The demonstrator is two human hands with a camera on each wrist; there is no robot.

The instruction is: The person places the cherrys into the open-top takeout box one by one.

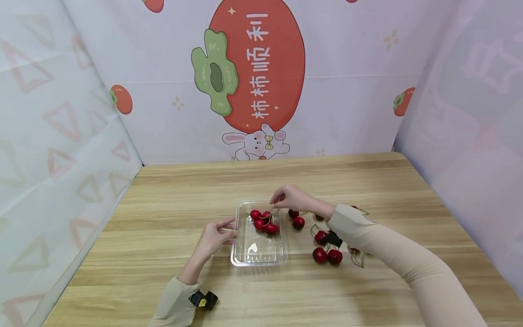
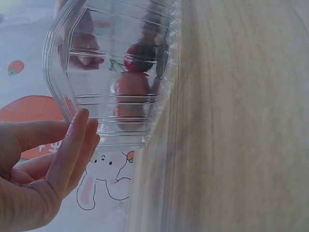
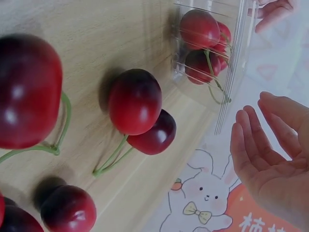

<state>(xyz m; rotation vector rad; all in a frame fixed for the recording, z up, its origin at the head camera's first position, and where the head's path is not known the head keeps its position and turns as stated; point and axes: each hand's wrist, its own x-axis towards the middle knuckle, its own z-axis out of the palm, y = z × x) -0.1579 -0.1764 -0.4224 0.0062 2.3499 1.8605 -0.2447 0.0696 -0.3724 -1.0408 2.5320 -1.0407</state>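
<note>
Right of centre, loose cherries (image 1: pixel 320 255) are yet unboxed on the desk (image 1: pixel 135 254). Centrally, the left hand (image 1: pixel 213 238), fingers extended, touches the clear box (image 1: pixel 259 263), already holding four cherries (image 1: pixel 259 225); above, the right hand (image 1: pixel 295 200) is empty, fingers apart.

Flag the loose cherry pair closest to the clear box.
The stem-joined pair just right of the clear box, by its upper half in the head view; the other loose cherries lie farther right.

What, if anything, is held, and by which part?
The left hand touches the clear box at its left rim; whether it grips cannot be told. The right hand holds nothing visible.
</note>
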